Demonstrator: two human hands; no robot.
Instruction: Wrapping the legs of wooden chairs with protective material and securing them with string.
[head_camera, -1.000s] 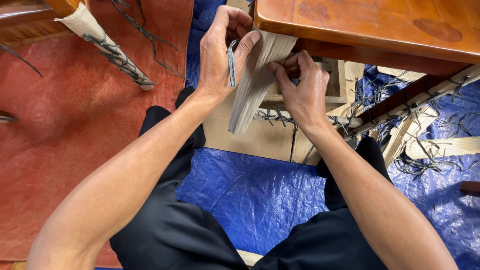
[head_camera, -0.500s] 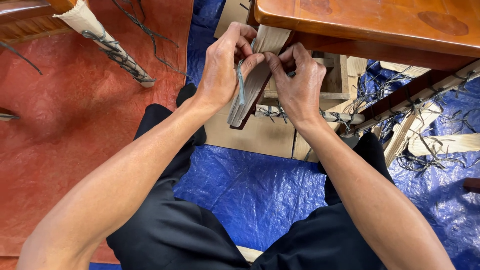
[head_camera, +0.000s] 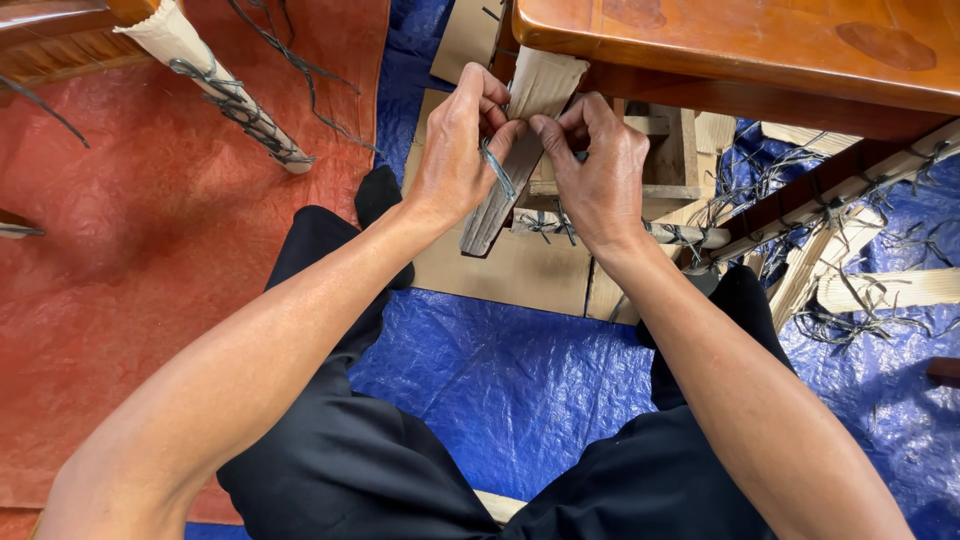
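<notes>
Wrapped leg: the cardboard-wrapped leg (head_camera: 515, 150) hangs under the far wooden table (head_camera: 760, 45); stiff core, soft light wrap.
Twine: thin, limp blue-grey twine (head_camera: 497, 168), likely slippery.
Left hand (head_camera: 458, 150): fingers pinched together on the twine.
Right hand (head_camera: 600, 165): fingertips closed against the wrap, just beside the left.

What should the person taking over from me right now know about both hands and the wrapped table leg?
Left hand: grip pinched on a thin grey-blue cord against the cardboard-wrapped leg.
Right hand: fingertips pressed on the same wrap, beside the left thumb.
The leg hangs tilted under the glossy wooden tabletop, above a flat cardboard sheet on the blue tarp.
Done: cardboard is around this leg; another wrapped leg, upper left, is already bound with cord.
Left: the cord here looks not yet tied. Loose cord-bound slats lie to the right.
</notes>
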